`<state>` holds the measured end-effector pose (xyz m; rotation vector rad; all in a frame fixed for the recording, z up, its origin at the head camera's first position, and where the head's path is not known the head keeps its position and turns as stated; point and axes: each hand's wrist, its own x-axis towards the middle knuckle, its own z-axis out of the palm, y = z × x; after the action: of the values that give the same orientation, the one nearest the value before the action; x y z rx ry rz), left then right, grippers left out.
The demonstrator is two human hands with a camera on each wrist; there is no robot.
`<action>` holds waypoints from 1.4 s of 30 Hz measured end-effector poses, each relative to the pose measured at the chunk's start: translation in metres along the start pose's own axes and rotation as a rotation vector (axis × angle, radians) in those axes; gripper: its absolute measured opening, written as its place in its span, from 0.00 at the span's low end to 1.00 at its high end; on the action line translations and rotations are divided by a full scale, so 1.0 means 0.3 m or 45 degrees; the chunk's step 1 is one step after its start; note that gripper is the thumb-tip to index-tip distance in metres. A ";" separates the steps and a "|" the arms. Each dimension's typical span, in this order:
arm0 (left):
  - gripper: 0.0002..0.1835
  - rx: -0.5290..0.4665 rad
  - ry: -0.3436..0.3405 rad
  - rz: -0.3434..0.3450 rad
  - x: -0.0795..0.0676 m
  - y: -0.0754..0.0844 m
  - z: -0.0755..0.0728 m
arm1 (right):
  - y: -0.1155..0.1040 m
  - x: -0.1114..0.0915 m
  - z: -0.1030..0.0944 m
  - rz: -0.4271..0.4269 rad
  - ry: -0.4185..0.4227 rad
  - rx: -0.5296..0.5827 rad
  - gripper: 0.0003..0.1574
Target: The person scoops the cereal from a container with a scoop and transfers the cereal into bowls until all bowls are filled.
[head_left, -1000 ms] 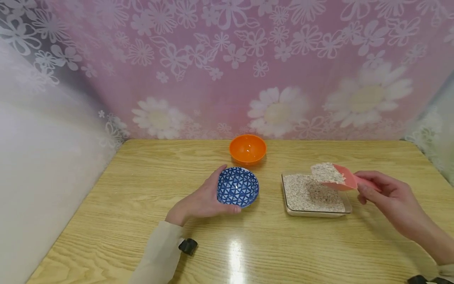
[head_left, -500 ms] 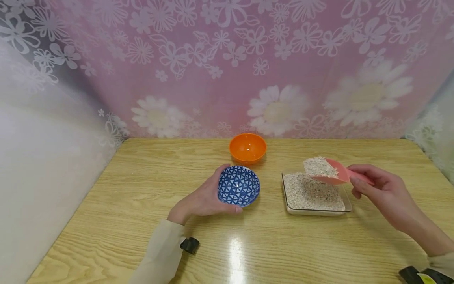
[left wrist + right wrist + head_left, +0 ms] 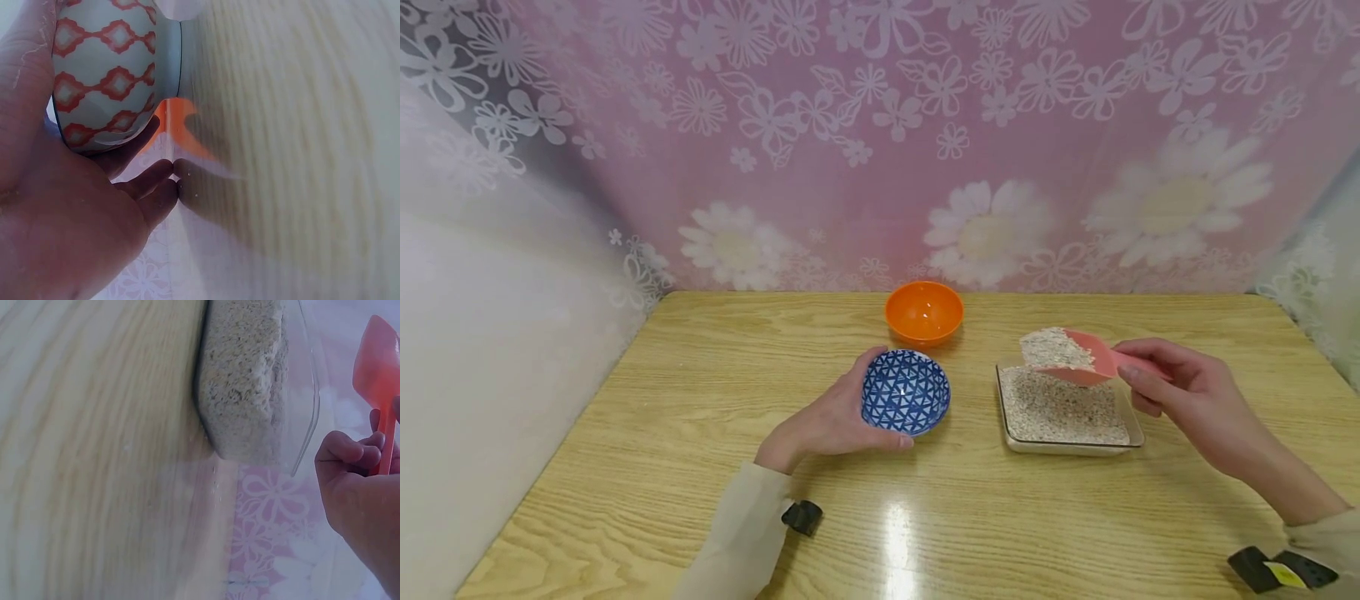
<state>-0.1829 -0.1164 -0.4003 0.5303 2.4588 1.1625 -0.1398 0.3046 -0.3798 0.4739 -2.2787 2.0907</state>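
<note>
My left hand (image 3: pixel 829 423) holds a small bowl (image 3: pixel 906 393) around its left side, thumb on the near side and fingers on the far side. Inside, the bowl has blue and white triangles; its outside (image 3: pixel 106 81) shows red motifs on white, and its foot rests on the table. In my right hand (image 3: pixel 1198 408), a pink scoop (image 3: pixel 1097 360) is gripped by the handle. Pale flakes like oats (image 3: pixel 1054 348) heap in the scoop, which hangs above a clear rectangular container (image 3: pixel 1060 450) of the same flakes.
An orange bowl (image 3: pixel 924 313) stands behind the patterned bowl, near the back of the wooden table (image 3: pixel 715 358). A pink flowered curtain (image 3: pixel 850 167) hangs along the table's far edge. The container sits to the right of the patterned bowl.
My right hand has moved left and slightly away from me, carrying the loaded scoop over the container's far part. The left hand and patterned bowl stay nearly still.
</note>
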 end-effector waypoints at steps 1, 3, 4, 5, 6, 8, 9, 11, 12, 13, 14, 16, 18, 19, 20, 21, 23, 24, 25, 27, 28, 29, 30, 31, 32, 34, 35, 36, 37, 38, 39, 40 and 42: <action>0.68 -0.001 0.001 -0.003 -0.001 -0.001 0.000 | -0.002 0.004 0.004 0.003 -0.001 -0.014 0.19; 0.68 0.003 0.001 -0.004 -0.002 -0.003 0.000 | -0.006 0.011 0.011 0.002 -0.014 -0.028 0.19; 0.68 0.003 0.001 -0.005 -0.002 -0.005 0.000 | -0.007 0.015 0.014 -0.003 -0.028 -0.035 0.19; 0.68 0.003 0.000 -0.006 -0.002 -0.005 0.000 | -0.007 0.019 0.018 -0.007 -0.047 -0.031 0.19; 0.68 0.006 -0.001 -0.007 -0.001 -0.007 0.000 | -0.008 0.023 0.021 -0.013 -0.066 -0.040 0.19; 0.68 0.007 -0.004 -0.007 -0.001 -0.008 0.000 | -0.009 0.031 0.032 -0.019 -0.089 -0.091 0.19; 0.68 0.009 -0.004 -0.008 -0.001 -0.008 0.000 | -0.010 0.034 0.037 -0.019 -0.099 -0.120 0.19; 0.68 0.012 -0.005 -0.013 -0.001 -0.008 -0.001 | -0.014 0.040 0.048 -0.012 -0.110 -0.192 0.19; 0.68 0.015 -0.005 -0.015 -0.002 -0.007 -0.001 | -0.017 0.043 0.054 -0.008 -0.112 -0.228 0.19; 0.68 0.014 -0.005 -0.014 -0.002 -0.006 -0.002 | -0.020 0.045 0.059 0.002 -0.107 -0.265 0.18; 0.68 0.014 -0.004 -0.014 -0.002 -0.004 -0.002 | -0.022 0.048 0.065 0.013 -0.101 -0.301 0.17; 0.68 0.004 -0.005 -0.008 -0.001 -0.002 -0.003 | -0.029 0.053 0.077 0.020 -0.104 -0.349 0.16; 0.68 -0.005 -0.007 -0.002 -0.001 0.001 -0.004 | -0.036 0.060 0.089 0.034 -0.099 -0.371 0.15; 0.67 -0.012 -0.008 0.001 -0.001 0.001 -0.004 | -0.040 0.063 0.096 0.040 -0.097 -0.387 0.14; 0.67 -0.015 -0.009 0.003 0.000 0.002 -0.004 | -0.044 0.067 0.102 0.046 -0.101 -0.401 0.14; 0.67 -0.021 -0.011 0.005 0.000 0.002 -0.004 | -0.048 0.069 0.109 0.049 -0.106 -0.408 0.14; 0.67 -0.019 -0.011 0.001 0.000 0.003 -0.004 | -0.049 0.076 0.118 0.061 -0.104 -0.431 0.13; 0.67 -0.018 -0.011 0.001 0.000 0.003 -0.004 | -0.050 0.079 0.122 0.059 -0.108 -0.444 0.14; 0.67 -0.017 -0.011 -0.001 0.000 0.003 -0.004 | -0.050 0.083 0.127 0.058 -0.109 -0.450 0.14; 0.67 -0.013 -0.010 -0.001 -0.002 0.004 -0.005 | -0.048 0.090 0.136 0.040 -0.111 -0.461 0.14; 0.67 -0.010 -0.009 0.000 -0.002 0.003 -0.005 | -0.047 0.094 0.141 0.030 -0.111 -0.469 0.14; 0.67 -0.009 -0.009 0.001 -0.002 0.003 -0.005 | -0.047 0.097 0.147 0.023 -0.110 -0.482 0.14; 0.67 -0.009 -0.007 0.003 -0.001 0.002 -0.005 | -0.048 0.100 0.153 0.015 -0.109 -0.486 0.14; 0.67 -0.009 -0.007 0.006 0.000 0.001 -0.005 | -0.049 0.103 0.160 0.008 -0.110 -0.499 0.14; 0.67 -0.009 -0.005 0.008 0.000 0.001 -0.005 | -0.050 0.106 0.167 0.005 -0.111 -0.514 0.14; 0.67 -0.014 -0.006 0.014 0.001 -0.001 -0.005 | -0.053 0.111 0.180 0.005 -0.113 -0.556 0.14; 0.67 -0.017 -0.007 0.017 0.001 -0.001 -0.004 | -0.055 0.114 0.187 0.002 -0.118 -0.575 0.14; 0.67 -0.019 -0.008 0.020 0.001 -0.001 -0.004 | -0.056 0.118 0.194 -0.002 -0.123 -0.593 0.14; 0.67 -0.022 -0.010 0.022 0.001 -0.001 -0.004 | -0.058 0.122 0.201 -0.011 -0.129 -0.613 0.14; 0.67 -0.026 -0.011 0.023 0.001 -0.001 -0.004 | -0.060 0.126 0.209 -0.017 -0.134 -0.626 0.14; 0.67 -0.029 -0.013 0.024 0.001 -0.001 -0.004 | -0.062 0.130 0.216 -0.028 -0.142 -0.640 0.14; 0.67 -0.029 -0.015 0.023 0.001 0.000 -0.003 | -0.064 0.134 0.224 -0.037 -0.150 -0.654 0.14; 0.67 -0.030 -0.016 0.020 -0.001 0.003 -0.003 | -0.070 0.143 0.240 -0.039 -0.174 -0.674 0.14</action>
<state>-0.1829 -0.1168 -0.3991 0.5495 2.4316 1.1894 -0.1621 0.2239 -0.3579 0.6270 -2.7337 1.3848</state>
